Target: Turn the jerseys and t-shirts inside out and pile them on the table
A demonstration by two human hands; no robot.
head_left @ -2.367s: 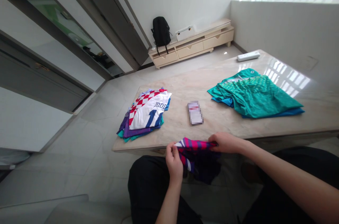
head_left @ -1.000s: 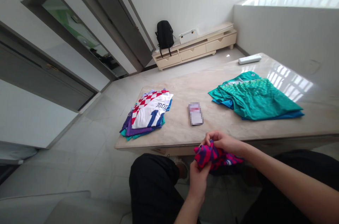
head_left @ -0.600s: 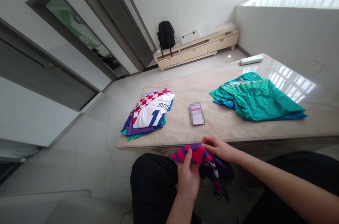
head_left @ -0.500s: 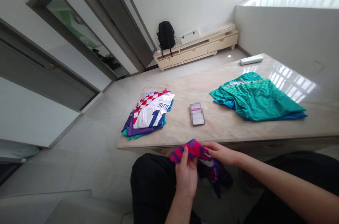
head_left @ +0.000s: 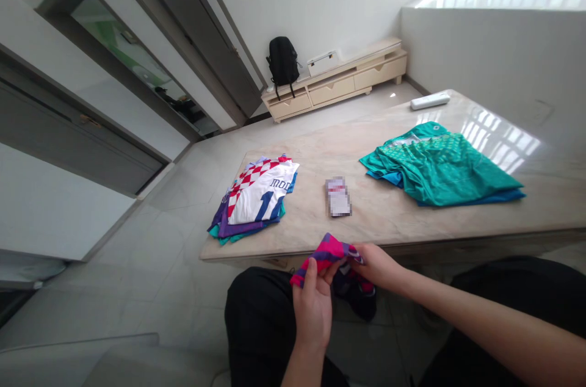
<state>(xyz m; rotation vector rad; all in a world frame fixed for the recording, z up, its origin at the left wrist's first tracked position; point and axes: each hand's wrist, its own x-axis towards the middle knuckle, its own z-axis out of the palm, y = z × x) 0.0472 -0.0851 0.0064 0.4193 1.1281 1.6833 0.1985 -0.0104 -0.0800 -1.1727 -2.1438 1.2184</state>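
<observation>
Closest to me, in the gap between my knees in black trousers (head_left: 263, 320), I hold a soft garment striped hot pink and purple (head_left: 326, 256). My left hand (head_left: 315, 311) pinches its near corner, thumb on top and fingers beneath; my right hand (head_left: 378, 266) grips the far side, though the cloth hides some of those fingertips. The dark part hangs bunched below, so I'd judge this piece unfinished — neither flat nor laid down. It overlaps the front edge of the pale, pinkish marble bench (head_left: 389, 225) in my view, and I cannot tell whether it touches it. On the bench to the left sits a neat stack of folded jerseys, white with red checks uppermost (head_left: 259, 195), close to the front and left edges; that share looks done. Marble shows on both sides of a small rectangular object with a pixelated face (head_left: 337, 196), giving sideways room. At the right, a broad teal garment with a pale pattern (head_left: 451, 167) lies creased over blue cloth, looser than the stack — perhaps left to do. Behind it, near the far edge, rests a long white plastic object (head_left: 430, 101). Beyond the bench stand a low cream cabinet (head_left: 332, 93) and a black backpack (head_left: 282, 61).
</observation>
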